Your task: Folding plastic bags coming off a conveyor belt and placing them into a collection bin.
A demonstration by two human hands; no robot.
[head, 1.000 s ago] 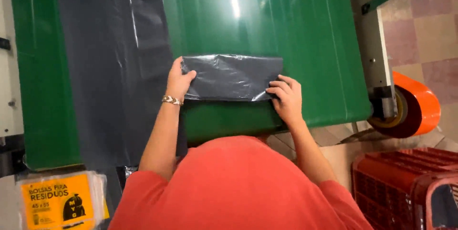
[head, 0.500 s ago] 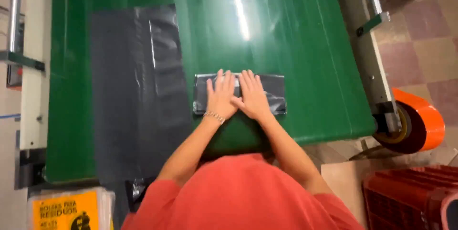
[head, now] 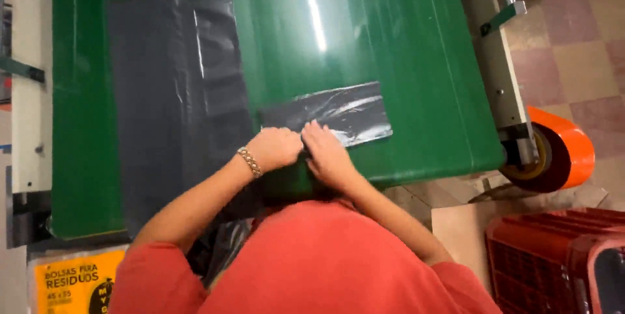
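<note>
Pinching folded black bag (head: pixel 329 113) on green table (head: pixel 403 60): left hand (head: pixel 281 147), right hand (head: pixel 329 153), both grips grasping bag edge.

Two black bags — one folded (head: pixel 329 113), one flat (head: pixel 179 92) — one red crate (head: pixel 553 255).

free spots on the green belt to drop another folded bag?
Bare green belt beyond the folded black bag, between the flat black bag and the right rail. A thin strip runs left of the flat bag. Crowded at the near edge, where the left hand and right hand press the folded bag.
</note>
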